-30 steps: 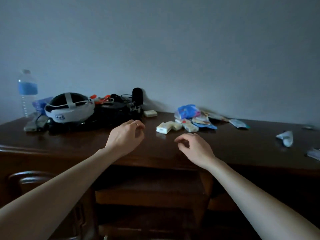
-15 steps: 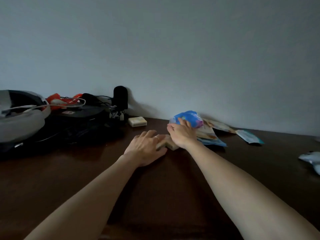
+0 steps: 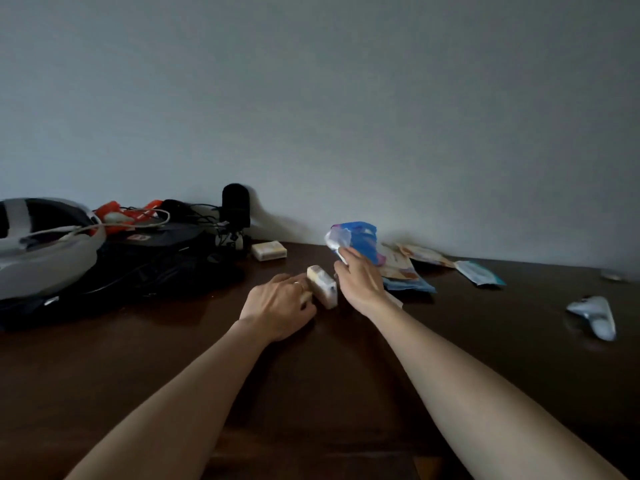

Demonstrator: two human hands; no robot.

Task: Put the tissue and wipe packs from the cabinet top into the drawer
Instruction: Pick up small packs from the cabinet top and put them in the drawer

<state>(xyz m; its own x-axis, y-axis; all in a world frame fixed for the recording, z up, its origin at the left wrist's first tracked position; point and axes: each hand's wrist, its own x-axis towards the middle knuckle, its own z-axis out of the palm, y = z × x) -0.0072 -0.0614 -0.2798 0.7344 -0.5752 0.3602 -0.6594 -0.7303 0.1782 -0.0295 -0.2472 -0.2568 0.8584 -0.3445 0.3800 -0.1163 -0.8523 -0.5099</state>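
Head camera looks forward, low and close over the cabinet top [image 3: 346, 375].

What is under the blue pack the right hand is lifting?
Below the blue pack, held by the right hand, flat packets lie overlapped on the cabinet top. The hand and wrist cover their near edge, so their number cannot be told.

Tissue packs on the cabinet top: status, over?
Left hand closed on a small cream pack. Right hand gripping the blue pack, lifted. More packs loose by the wall. Drawer not in view. Nothing blocking.
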